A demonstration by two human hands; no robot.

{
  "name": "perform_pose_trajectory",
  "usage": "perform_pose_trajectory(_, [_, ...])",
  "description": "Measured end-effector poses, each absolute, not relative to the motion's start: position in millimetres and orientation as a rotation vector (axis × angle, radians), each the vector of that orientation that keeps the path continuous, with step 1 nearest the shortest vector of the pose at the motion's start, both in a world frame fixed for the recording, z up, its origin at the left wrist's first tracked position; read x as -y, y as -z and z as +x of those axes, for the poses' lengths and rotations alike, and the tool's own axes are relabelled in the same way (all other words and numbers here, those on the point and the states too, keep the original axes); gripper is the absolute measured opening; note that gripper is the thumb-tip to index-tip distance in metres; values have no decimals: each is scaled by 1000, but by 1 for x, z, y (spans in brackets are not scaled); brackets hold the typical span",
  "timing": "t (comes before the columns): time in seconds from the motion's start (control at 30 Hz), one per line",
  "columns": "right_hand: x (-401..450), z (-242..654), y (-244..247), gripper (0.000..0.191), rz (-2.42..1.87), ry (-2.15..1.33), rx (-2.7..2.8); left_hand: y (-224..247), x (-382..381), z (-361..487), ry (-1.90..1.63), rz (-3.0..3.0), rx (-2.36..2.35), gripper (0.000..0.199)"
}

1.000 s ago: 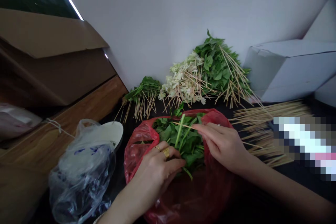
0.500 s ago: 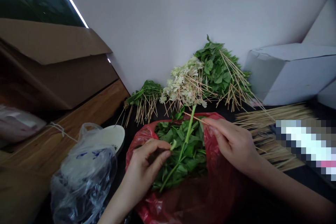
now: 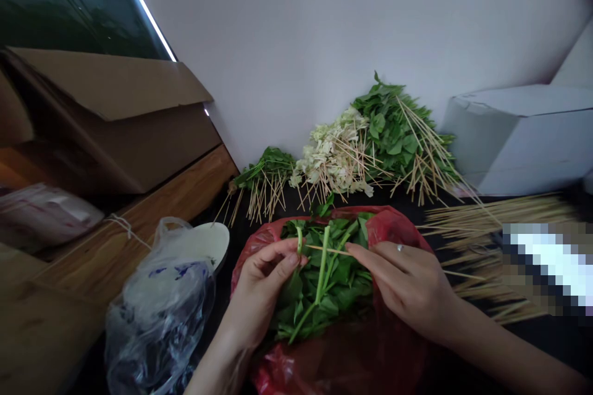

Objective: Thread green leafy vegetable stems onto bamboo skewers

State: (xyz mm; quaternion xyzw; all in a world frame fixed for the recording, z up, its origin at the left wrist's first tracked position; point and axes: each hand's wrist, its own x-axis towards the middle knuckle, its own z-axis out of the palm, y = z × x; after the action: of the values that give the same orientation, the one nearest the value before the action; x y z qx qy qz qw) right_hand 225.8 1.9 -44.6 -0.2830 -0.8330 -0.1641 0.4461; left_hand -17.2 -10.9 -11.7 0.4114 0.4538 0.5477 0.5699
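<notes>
My left hand point(image 3: 266, 284) pinches a short piece of green stem point(image 3: 299, 236) between thumb and fingers, above the left part of a red plastic bag point(image 3: 393, 225). My right hand point(image 3: 403, 271), a ring on one finger, grips a thin bamboo skewer point(image 3: 336, 251). Its tip points left, close to the pinched piece; whether it touches cannot be told. The skewer crosses a longer thick green stalk point(image 3: 322, 271) standing out of the bag. Leafy greens point(image 3: 343, 274) fill the open bag beneath both hands.
Behind the bag lie skewered greens point(image 3: 393, 129), skewered pale cabbage-like leaves point(image 3: 336, 148) and a smaller skewered bunch point(image 3: 273, 166). Loose skewers point(image 3: 500, 216) and a pixelated device point(image 3: 551, 265) are right. Left are a bowl point(image 3: 215, 241), clear plastic bag point(image 3: 157, 315) and cardboard box point(image 3: 139, 142); a white box point(image 3: 532, 142) stands back right.
The skewer has moved left and down, and its tip is now near the stem piece in my left hand. That piece now stands more upright. The view has shifted slightly.
</notes>
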Motion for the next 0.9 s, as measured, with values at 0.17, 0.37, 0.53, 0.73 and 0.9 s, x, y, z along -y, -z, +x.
perform_pose_trajectory(0.17, [-2,226,45,34,-702,399,2075,11,11,-14,-1296,962,-1068,29])
perform_pose_trajectory(0.37, [-2,225,46,32,-710,428,2079,11,12,-12,-1302,973,-1084,29])
perform_pose_trajectory(0.53, [-1,223,45,32,-714,431,2097,11,13,-12,-1249,953,-1085,26])
perform_pose_trajectory(0.73, [3,223,51,35,-726,401,2114,10,11,-10,-1245,926,-1120,29])
perform_pose_trajectory(0.9, [6,222,59,40,-698,392,2174,11,11,-6,-1208,958,-1168,30])
